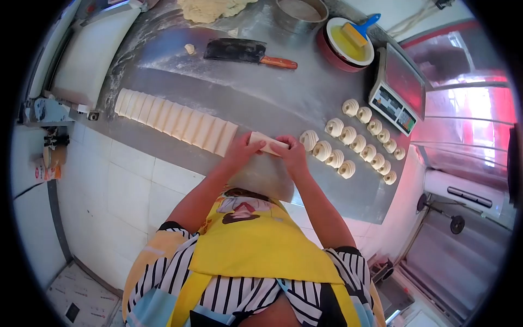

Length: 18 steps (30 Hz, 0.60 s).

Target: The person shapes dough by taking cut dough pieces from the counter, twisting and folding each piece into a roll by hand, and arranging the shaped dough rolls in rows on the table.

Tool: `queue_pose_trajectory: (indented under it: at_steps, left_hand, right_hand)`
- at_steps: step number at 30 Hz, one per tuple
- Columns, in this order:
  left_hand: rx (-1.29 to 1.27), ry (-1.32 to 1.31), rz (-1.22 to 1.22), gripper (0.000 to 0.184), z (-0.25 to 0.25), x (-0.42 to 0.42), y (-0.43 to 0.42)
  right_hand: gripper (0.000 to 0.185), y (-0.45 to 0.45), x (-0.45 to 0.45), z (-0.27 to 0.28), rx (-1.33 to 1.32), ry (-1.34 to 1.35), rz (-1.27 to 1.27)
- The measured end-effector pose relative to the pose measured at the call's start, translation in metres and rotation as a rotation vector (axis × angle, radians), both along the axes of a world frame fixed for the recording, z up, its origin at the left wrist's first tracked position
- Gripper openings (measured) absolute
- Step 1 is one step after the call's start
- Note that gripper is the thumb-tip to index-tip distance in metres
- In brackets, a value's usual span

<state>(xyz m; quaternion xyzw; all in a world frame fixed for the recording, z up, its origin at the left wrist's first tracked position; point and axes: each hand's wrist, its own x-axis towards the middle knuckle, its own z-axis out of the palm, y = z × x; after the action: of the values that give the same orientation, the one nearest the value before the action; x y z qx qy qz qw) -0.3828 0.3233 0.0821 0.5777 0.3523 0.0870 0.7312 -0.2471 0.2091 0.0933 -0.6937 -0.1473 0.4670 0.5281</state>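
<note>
A pale strip of dough [268, 143] is held level between my two hands, just above the near edge of the steel table. My left hand [241, 150] grips its left end, thumb on top. At the other end, the fingers of my right hand [291, 154] pinch the strip. Left of my hands lies a row of cut dough strips [174, 121], side by side. To the right sit several twisted dough rolls [357, 143] in slanting rows, the closest one beside my right hand.
A black cleaver [237, 50] with a wooden handle lies behind the strips. At the back are a dough mass [212, 7], a metal pan [300, 12] and a bowl of yellow liquid [357, 52] with a blue brush [364, 29]. A scale [395, 101] stands right; a white machine [90, 54] is left.
</note>
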Motion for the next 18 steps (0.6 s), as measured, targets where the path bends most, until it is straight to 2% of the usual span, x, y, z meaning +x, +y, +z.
queue_pose_trajectory:
  at_steps: [2, 4, 6, 8, 11, 14, 17, 18]
  left_hand:
    - [0.029, 0.070, -0.016, 0.030, 0.014, 0.005, 0.001]
    - [-0.386, 0.036, 0.024, 0.031, -0.002, 0.004, 0.010]
    - [-0.731, -0.017, -0.007, 0.031, -0.010, -0.002, 0.013]
    - [-0.982, -0.103, -0.109, 0.031, -0.006, -0.001, 0.020]
    - [-0.731, -0.015, -0.124, 0.030, 0.006, 0.003, 0.017]
    - [0.765, 0.234, -0.370, 0.026, -0.002, 0.014, 0.002]
    - [0.771, 0.062, -0.274, 0.021, -0.015, 0.018, -0.001]
    - [0.446, 0.073, -0.252, 0.020, -0.012, 0.017, 0.002]
  right_hand:
    - [0.039, -0.001, -0.003, 0.005, 0.013, -0.023, -0.038]
    - [0.040, -0.003, 0.001, 0.027, 0.190, -0.681, 0.257]
    - [0.040, -0.012, 0.005, 0.032, 0.266, -1.069, 0.467]
    - [0.038, -0.014, 0.012, 0.027, 0.266, -1.202, 0.584]
    - [0.030, -0.019, 0.012, 0.028, 0.053, -1.099, 0.625]
    - [0.025, -0.017, 0.002, 0.022, -0.298, 0.262, 0.064]
    - [0.029, -0.028, -0.010, 0.025, 0.043, 0.427, 0.021]
    - [0.031, -0.032, -0.014, 0.028, 0.133, 0.113, 0.162]
